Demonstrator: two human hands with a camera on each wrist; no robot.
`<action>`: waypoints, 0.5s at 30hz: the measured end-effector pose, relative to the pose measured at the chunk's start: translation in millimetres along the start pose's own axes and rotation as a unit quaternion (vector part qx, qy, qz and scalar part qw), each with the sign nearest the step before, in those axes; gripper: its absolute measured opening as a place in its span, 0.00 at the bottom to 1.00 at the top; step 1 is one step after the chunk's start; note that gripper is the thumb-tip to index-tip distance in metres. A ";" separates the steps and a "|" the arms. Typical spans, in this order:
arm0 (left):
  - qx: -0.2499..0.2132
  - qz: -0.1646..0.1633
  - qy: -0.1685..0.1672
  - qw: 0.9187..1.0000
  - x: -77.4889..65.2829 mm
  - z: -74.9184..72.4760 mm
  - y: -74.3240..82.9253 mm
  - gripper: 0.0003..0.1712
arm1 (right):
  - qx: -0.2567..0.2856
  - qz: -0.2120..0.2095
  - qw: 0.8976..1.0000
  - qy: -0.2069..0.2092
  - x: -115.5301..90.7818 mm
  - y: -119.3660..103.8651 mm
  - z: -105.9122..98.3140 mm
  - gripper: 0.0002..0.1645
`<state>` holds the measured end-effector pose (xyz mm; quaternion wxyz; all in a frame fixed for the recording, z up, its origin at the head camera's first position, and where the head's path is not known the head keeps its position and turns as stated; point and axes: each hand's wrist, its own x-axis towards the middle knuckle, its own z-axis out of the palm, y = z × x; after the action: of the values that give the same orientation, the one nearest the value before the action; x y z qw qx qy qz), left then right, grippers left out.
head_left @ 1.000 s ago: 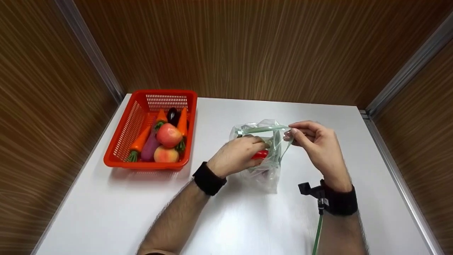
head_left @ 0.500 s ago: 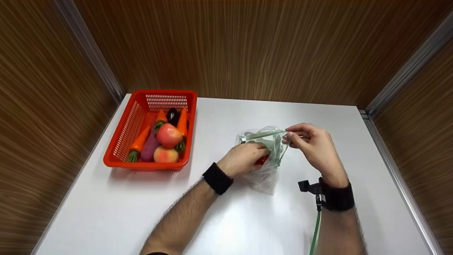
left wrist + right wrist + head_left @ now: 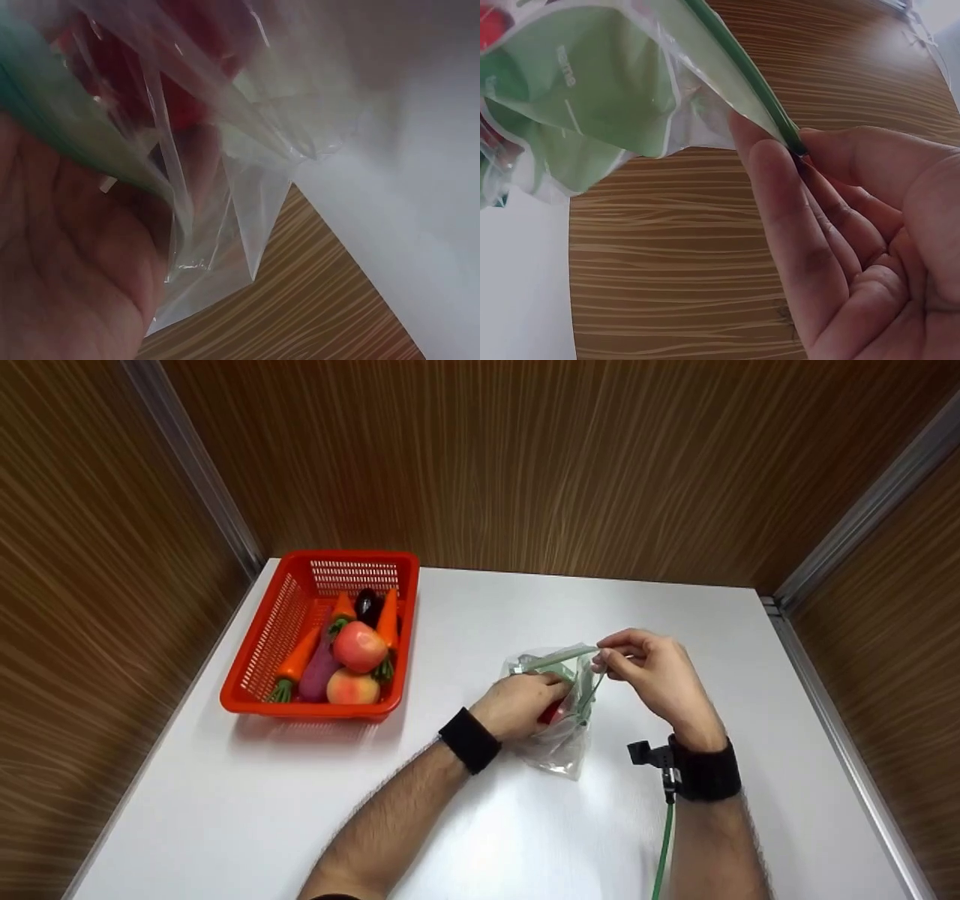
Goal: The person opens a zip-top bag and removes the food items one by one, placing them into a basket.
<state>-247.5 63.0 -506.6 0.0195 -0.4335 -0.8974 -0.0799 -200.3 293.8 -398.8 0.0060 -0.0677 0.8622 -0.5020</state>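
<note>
A clear zip bag (image 3: pixel 559 757) with a green zip strip stands on the table between the hands, its mouth spread. My left hand (image 3: pixel 517 705) reaches into the mouth, its fingers around a glossy red object (image 3: pixel 550 712). The object's kind is unclear, as hand and plastic cover most of it. In the left wrist view, red shows blurred through the film beside the palm (image 3: pixel 67 247). My right hand (image 3: pixel 656 675) pinches the right corner of the zip between thumb and fingers. Green printing on the bag (image 3: pixel 592 82) fills the upper left of the right wrist view.
An orange-red basket (image 3: pixel 244 671) stands at the left of the white table (image 3: pixel 247 810). It holds carrots (image 3: pixel 300 654), a purple eggplant (image 3: pixel 320 671), a dark shiny vegetable (image 3: pixel 367 605) and two peach-like fruits (image 3: pixel 360 647). Wood-grain panels (image 3: pixel 480 472) enclose the back and sides.
My left hand has moved slightly right and nearer, deeper into the bag with the red object. My right hand has drawn the zip corner left and nearer. The bag's mouth has narrowed.
</note>
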 end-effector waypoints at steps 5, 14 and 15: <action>0.000 0.004 -0.001 1.000 0.6 1.1 0.4 0.20 | -0.002 0.004 1.000 -0.002 -0.2 1.8 -0.7 0.16; -0.017 -0.001 0.016 1.000 -2.5 -14.3 -2.6 0.26 | -0.028 -0.003 1.000 0.012 -0.6 0.9 -3.5 0.17; -0.020 -0.005 0.015 1.000 -2.8 -17.5 -2.8 0.27 | -0.032 -0.005 0.999 0.015 -0.7 0.7 -3.9 0.17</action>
<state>-248.6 56.4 -490.0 0.0239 -0.4278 -0.8975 -0.1045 -200.0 297.6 -397.5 -0.0116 -0.0645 0.8775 -0.4750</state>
